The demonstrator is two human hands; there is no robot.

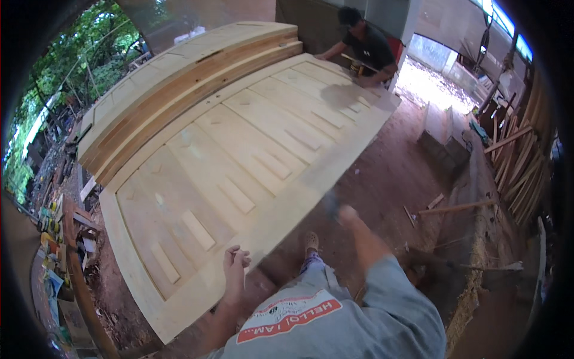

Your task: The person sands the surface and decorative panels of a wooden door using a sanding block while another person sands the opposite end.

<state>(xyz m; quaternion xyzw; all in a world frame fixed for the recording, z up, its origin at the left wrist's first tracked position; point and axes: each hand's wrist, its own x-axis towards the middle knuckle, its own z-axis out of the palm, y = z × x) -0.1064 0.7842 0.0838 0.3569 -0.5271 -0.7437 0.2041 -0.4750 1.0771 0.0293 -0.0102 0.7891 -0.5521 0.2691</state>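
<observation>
A large pale wooden panelled door (pixel 287 204) lies flat before me, with recessed panels and several short raised wooden strips (pixel 199 230) on it. My left hand (pixel 236 259) is over the door's near edge, fingers curled; whether it holds anything I cannot tell. My right hand (pixel 347 216) is just beyond the same edge, closed on a dark, blurred tool (pixel 332 205) whose kind cannot be made out. The tool's head is close beside the door's edge.
Behind the door lies a stack of thick wooden doors (pixel 197 74). A co-worker (pixel 368 49) leans at the far end. Timber offcuts and strips (pixel 522 166) are piled at the right. A board (pixel 457 206) lies on the dirt floor. Cluttered tools and bottles (pixel 51 224) stand at the left.
</observation>
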